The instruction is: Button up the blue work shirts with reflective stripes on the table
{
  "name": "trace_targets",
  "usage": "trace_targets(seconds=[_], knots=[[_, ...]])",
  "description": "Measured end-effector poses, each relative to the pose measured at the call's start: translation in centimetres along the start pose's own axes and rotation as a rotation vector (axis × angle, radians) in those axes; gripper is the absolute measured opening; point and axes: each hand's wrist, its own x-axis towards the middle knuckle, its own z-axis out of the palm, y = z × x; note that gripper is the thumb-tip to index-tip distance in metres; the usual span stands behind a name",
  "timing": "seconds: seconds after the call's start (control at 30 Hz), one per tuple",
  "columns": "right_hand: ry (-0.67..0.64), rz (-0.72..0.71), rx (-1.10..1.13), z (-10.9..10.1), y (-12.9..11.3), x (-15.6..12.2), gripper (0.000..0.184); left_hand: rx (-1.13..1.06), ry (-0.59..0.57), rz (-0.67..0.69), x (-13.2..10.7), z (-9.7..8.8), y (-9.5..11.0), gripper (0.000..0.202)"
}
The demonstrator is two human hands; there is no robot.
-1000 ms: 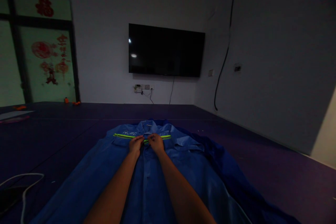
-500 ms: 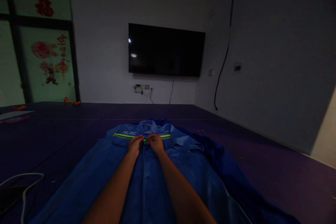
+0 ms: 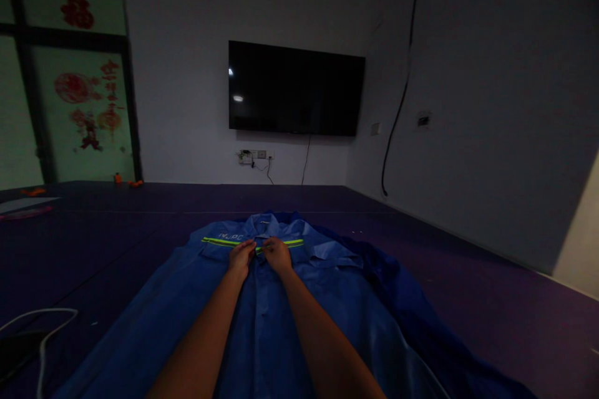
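A blue work jacket [image 3: 262, 324] lies spread front side up on the purple floor, its collar [image 3: 262, 225] pointing away from me. A yellow-green reflective stripe [image 3: 294, 242] crosses the chest, with pale lettering above it on the left. My left hand [image 3: 241, 255] is closed on the jacket front at the stripe, left of the button placket. Just across the placket, my right hand [image 3: 277, 254] pinches the cloth with thumb and fingers. Whether a button sits between the fingertips is too small and dark to tell.
Darker blue cloth [image 3: 407, 299] lies along the jacket's right side. At the lower left are a white cable [image 3: 43, 344] and a dark object [image 3: 21, 349]. Small orange items [image 3: 135, 184] lie by the glass door. A television [image 3: 296, 88] hangs on the far wall.
Both hands stay at the jacket's chest. My right fingers have shifted very slightly at the placket; the jacket lies as before.
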Motion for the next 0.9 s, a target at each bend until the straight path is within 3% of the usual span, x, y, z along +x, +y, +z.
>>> trace_targets(seconds=[0.3, 0.6, 0.9], knots=[[0.011, -0.060, -0.118, -0.6, -1.3, -0.4, 0.018, 0.004, -0.029, -0.010, -0.4, 0.1, -0.1, 0.020], [0.013, -0.018, -0.220, -0.9, -1.6, -0.6, 0.020, 0.059, -0.080, 0.023, -0.7, 0.1, 0.0, 0.028], [0.031, 0.000, -0.212, -0.5, -1.2, -0.4, 0.013, 0.187, -0.038, 0.114, -0.6, 0.1, -0.5, 0.024]])
